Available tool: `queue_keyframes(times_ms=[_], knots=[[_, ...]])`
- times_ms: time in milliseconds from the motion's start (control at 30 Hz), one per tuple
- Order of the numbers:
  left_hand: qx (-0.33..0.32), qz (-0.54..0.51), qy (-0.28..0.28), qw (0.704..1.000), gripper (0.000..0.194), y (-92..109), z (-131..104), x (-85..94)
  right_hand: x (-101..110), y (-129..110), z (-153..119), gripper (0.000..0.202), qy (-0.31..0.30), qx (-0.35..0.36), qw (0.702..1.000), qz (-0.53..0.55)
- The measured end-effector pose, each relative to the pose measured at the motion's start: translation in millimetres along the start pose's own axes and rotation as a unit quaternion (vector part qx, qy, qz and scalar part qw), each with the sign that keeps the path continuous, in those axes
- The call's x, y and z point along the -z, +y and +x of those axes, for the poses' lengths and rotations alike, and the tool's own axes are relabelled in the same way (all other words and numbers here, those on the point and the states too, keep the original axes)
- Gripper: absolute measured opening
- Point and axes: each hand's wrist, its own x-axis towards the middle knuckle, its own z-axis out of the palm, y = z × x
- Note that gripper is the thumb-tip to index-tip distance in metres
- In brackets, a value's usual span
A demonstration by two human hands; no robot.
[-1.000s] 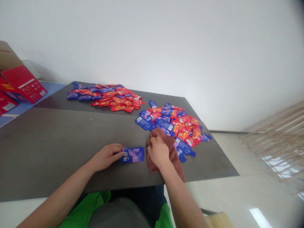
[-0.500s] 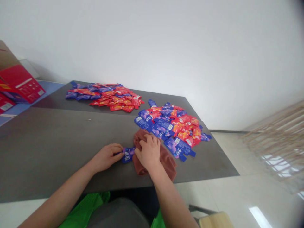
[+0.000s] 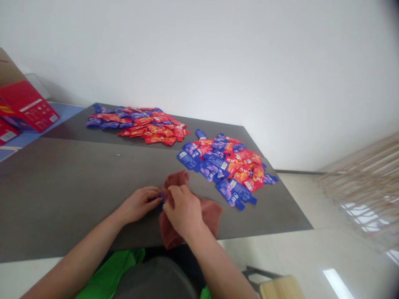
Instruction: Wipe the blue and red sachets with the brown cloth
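Head view. Left hand (image 3: 141,204): thumb and fingertips pinched on the near end of a flat, glossy blue pouch (image 3: 162,197), which lies on the counter (image 3: 87,178); the cloth and right hand hide most of it. Right hand (image 3: 183,209): fingers curled and clamped on a soft reddish-brown cloth (image 3: 212,214), bunched into folds over the pouch, its loose part spread towards the right. The hands are close together at the near edge.

Counter surface: smooth, matt, dark grey. Beyond the right hand, a loose heap of flat pouches (image 3: 241,170), red-orange and blue-purple, glossy film, narrow spout-like tabs on some. Farther back to the left, a second heap of plumper-looking pouches (image 3: 152,126), same colours, overlapping. Far left: printed red cardboard box (image 3: 29,106) with angular flaps, on a blue surface (image 3: 67,114). Lower right: stool (image 3: 282,287), pale wood-look seat.
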Motion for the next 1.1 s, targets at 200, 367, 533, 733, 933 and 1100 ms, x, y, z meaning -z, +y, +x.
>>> queue_keyframes(times_ms=[200,367,533,733,933,1100], knots=[[0.01,0.025,0.001,1.0,0.038,3,2,-1.0,-4,20,7,0.016,-0.067,-0.09,0.992,-0.058],[0.017,0.003,-0.002,1.0,0.036,1,0,1.8,22,35,5,0.014,-0.004,-0.11,0.993,-0.046],[0.009,-0.01,0.007,1.0,0.031,-2,-1,-0.2,-2,-12,-9,0.01,-0.008,0.033,0.999,-0.005],[0.015,0.033,-0.001,0.999,0.037,3,1,-0.4,-2,28,6,0.01,-0.031,-0.114,0.99,-0.082],[0.019,-0.004,-0.001,1.0,0.036,-1,-1,1.4,14,13,1,0.01,0.009,-0.044,0.998,-0.046],[0.007,0.016,-0.005,1.0,0.034,4,2,-0.3,-14,-3,-4,0.009,-0.038,-0.024,0.998,-0.037]])
